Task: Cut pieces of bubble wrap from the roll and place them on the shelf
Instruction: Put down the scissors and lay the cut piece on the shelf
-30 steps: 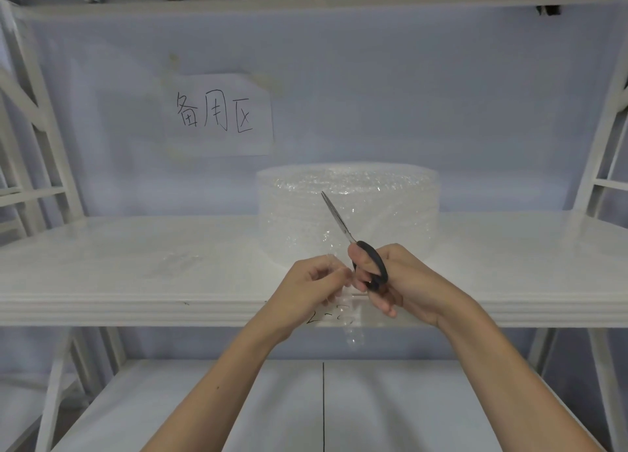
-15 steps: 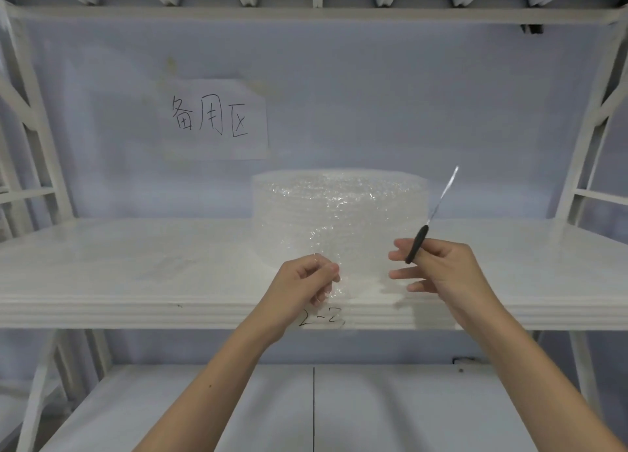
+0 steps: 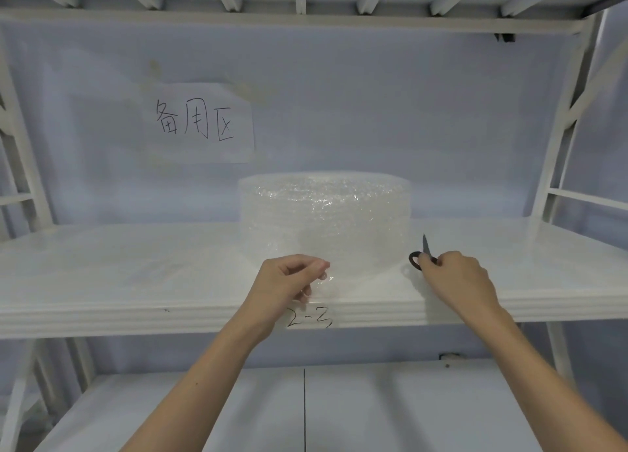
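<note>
While the big white shelf (image 3: 102,271) carries everything, the roll of bubble wrap (image 3: 324,220) stands in the middle of it, a bit back from the front edge. On the wall behind hangs a paper sign (image 3: 200,123) with writing. The left hand (image 3: 283,283) is near the front edge, just in front of the roll. Its fingers pinch a small clear piece of bubble wrap (image 3: 317,290) that hangs down by the front edge. The right hand (image 3: 457,276) is just right of the roll, low over the shelf. Its fingers curl around the black scissors (image 3: 421,256), and the blade points up. I think one piece is cut, but it is not lying on the shelf yet. The piece must be put down, and more pieces may need cutting.
</note>
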`<state>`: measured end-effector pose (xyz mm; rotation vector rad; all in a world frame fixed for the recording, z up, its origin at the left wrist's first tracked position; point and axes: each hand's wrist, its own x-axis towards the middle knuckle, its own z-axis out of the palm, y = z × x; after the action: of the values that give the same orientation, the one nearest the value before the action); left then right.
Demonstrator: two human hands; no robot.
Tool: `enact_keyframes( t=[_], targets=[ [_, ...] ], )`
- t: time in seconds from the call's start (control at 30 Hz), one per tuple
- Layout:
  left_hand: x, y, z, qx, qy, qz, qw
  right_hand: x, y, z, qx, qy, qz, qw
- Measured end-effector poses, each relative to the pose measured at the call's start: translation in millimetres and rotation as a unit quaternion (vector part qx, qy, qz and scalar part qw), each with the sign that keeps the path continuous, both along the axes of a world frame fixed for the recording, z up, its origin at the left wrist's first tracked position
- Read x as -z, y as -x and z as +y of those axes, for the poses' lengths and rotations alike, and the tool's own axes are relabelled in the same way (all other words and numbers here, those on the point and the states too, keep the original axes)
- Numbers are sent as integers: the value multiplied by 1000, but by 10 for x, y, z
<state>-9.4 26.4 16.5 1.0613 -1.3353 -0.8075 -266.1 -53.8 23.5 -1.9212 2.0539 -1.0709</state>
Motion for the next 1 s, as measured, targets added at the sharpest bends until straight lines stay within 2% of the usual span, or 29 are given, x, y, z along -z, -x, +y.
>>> enact_keyframes(
  t=[0.23, 0.33, 0.43, 0.53, 0.63, 0.7, 0.83, 1.0],
  targets=[
    [-35, -146, 30, -9, 14, 58, 998, 79, -118, -111, 39, 8, 191, 981],
    [-72, -223, 67, -18, 22, 60, 998, 52, -186, -62, 62, 49, 219, 973],
    [-116, -331, 92, -35, 32, 69, 996, -43, -396, 157, 5, 188, 135, 973],
    [-165, -442, 125, -56, 42, 55, 996, -208, -792, 508, -180, 228, -14, 957],
    [-213, -547, 178, -72, 42, 32, 996, -339, -1206, 784, -317, 172, -105, 927],
    [-225, -627, 223, -80, 47, 4, 996, -357, -1417, 821, -367, 110, -134, 914],
    [-217, -807, 332, -102, 61, -24, 993, -330, -1716, 741, -382, 49, -146, 911],
    [-184, -1023, 421, -129, 89, -29, 987, -294, -1991, 656, -380, -7, -228, 897]
  ],
)
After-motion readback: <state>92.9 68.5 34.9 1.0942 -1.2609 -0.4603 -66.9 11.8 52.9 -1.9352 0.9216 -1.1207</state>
